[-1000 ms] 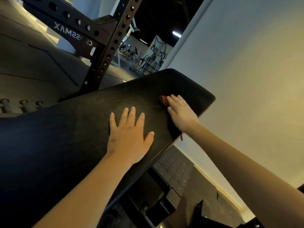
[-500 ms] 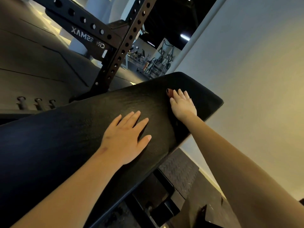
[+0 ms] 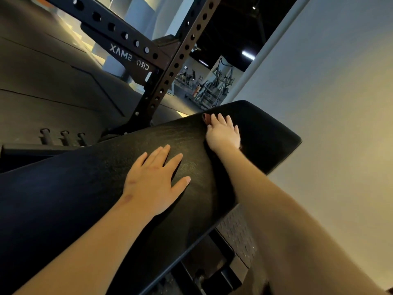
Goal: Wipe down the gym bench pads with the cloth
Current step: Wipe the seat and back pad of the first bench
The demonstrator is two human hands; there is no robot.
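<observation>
The right hand [image 3: 223, 135] is pressing flat, fingers straight and close together, on the cloth [image 3: 206, 118], whose reddish edge is peeking out at the hand's eleven o'clock. It has been sliding farther up the bench pad [image 3: 85, 177], so I judge the wiping is reaching the far end. The left hand [image 3: 155, 179] is still lying spread at seven o'clock, bracing. A rack [image 3: 170, 67] is standing at twelve o'clock and a pale wall [image 3: 329, 92] at three.

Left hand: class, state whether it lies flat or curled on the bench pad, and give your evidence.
Flat: the left hand rests palm down on the bench pad, fingers straight and slightly spread, holding nothing.
</observation>
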